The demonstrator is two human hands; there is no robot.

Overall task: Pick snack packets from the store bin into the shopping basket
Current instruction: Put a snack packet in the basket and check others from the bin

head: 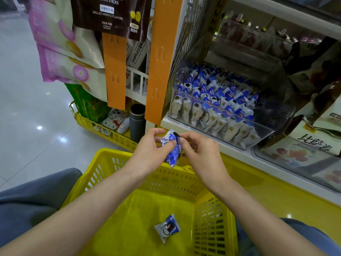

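Observation:
A blue and white snack packet hangs above the far rim of the yellow shopping basket. My left hand grips its left side and my right hand pinches its top right edge. One more packet of the same kind lies flat on the basket floor. The clear store bin on the shelf to the upper right holds several rows of such packets.
Orange hanging strips and bags of chips hang at the upper left. A low yellow wire rack with small goods and a dark tube stands behind the basket. More boxed snacks sit right of the bin.

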